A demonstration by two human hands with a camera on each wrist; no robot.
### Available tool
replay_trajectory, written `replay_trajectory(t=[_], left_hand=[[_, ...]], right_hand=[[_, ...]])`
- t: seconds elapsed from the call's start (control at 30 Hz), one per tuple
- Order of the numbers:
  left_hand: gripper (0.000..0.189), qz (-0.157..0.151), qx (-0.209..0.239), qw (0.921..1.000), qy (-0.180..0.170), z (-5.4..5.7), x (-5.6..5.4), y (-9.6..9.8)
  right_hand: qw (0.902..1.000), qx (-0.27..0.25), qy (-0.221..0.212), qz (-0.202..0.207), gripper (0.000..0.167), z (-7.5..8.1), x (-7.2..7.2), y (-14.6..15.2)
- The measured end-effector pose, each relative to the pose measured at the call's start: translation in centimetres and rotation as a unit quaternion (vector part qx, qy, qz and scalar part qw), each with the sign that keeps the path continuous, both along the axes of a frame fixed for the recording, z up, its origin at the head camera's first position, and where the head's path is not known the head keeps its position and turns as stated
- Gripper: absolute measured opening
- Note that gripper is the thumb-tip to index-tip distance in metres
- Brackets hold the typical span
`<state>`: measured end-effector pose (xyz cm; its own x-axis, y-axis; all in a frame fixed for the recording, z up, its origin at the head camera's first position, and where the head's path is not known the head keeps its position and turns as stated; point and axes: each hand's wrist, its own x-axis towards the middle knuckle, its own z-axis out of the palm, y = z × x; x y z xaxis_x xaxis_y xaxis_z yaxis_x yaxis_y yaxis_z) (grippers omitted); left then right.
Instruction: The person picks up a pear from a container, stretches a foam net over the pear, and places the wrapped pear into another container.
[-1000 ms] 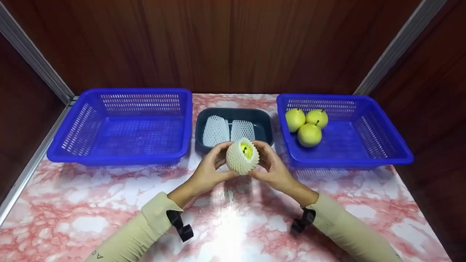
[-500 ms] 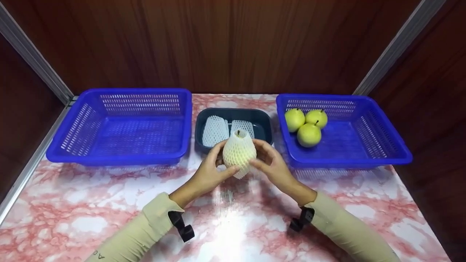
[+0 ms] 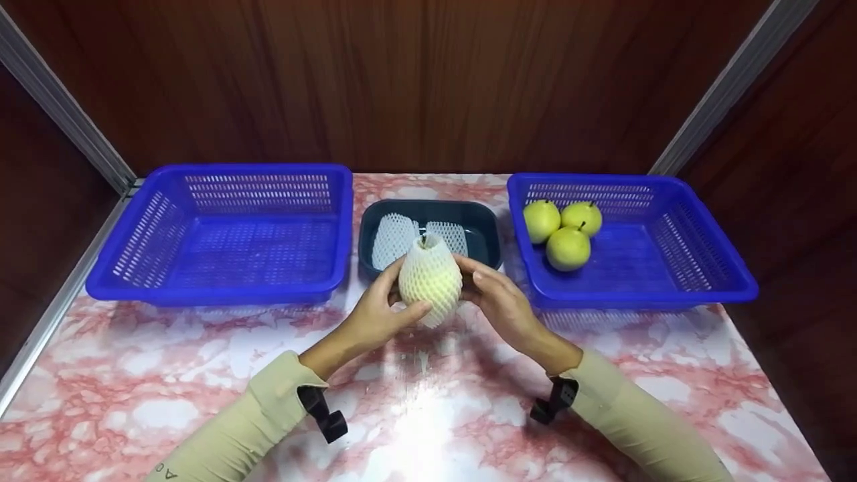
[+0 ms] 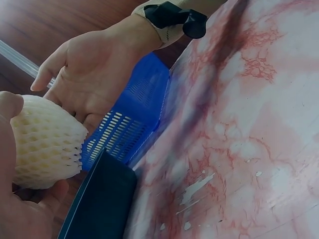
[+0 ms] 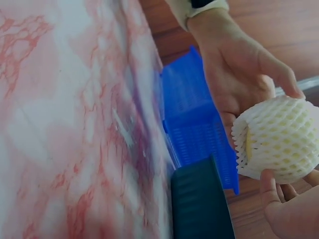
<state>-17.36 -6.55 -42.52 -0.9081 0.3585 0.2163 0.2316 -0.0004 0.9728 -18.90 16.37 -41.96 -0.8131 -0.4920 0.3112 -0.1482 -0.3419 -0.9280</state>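
Note:
In the head view, a pear in a white foam net sleeve [image 3: 430, 278] is held up over the front edge of the dark tray, its stem showing at the sleeve's top opening. My left hand [image 3: 375, 311] grips it from the left, thumb across the front and fingers behind. My right hand [image 3: 512, 311] is at its right side, fingers nearly straight against the net and thumb lifted off, as the left wrist view shows of the right hand [image 4: 92, 74]. The sleeve's lower end hangs below the pear in a point. The right wrist view shows the netted pear [image 5: 284, 139] between both hands.
Behind the hands, a dark tray [image 3: 485, 213] holds two white foam net sleeves [image 3: 395, 241]. On the right, a blue basket [image 3: 636, 299] contains three yellow-green pears [image 3: 569, 249]. Another blue basket [image 3: 221, 294] stands at left on the marbled table [image 3: 167, 375].
The netted pear has tipped from stem toward the camera to stem up and shifted slightly left. My right thumb has come off it, while my left hand has kept its grip.

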Motion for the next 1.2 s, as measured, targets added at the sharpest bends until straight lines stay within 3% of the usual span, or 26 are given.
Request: replay_trajectory(t=[0.33,0.5,0.77,0.97,1.2], left_hand=[[0.085,-0.007,0.006,1.0000,-0.002,0.5,-0.2,-0.9],[0.081,-0.009,0.018,0.9998,-0.001,1.1,-0.3,-1.4],[0.079,0.004,0.048,0.9986,-0.022,2.1,-0.6,-2.7],[0.085,0.017,0.076,0.9962,-0.039,3.0,-0.7,-4.0],[0.080,0.055,0.094,0.9936,-0.031,4.4,-0.8,-6.0]], right_hand=[[0.9996,0.018,-0.008,0.022,0.053,0.8,0.0,-0.7],[0.9996,0.022,-0.018,0.010,0.054,1.2,-0.2,-1.4],[0.9969,-0.001,-0.068,-0.040,0.037,2.1,-0.4,-2.7],[0.9912,0.030,-0.093,-0.089,0.028,2.2,-1.5,-3.7],[0.9860,0.088,-0.133,-0.048,0.022,1.2,-2.9,-4.9]])
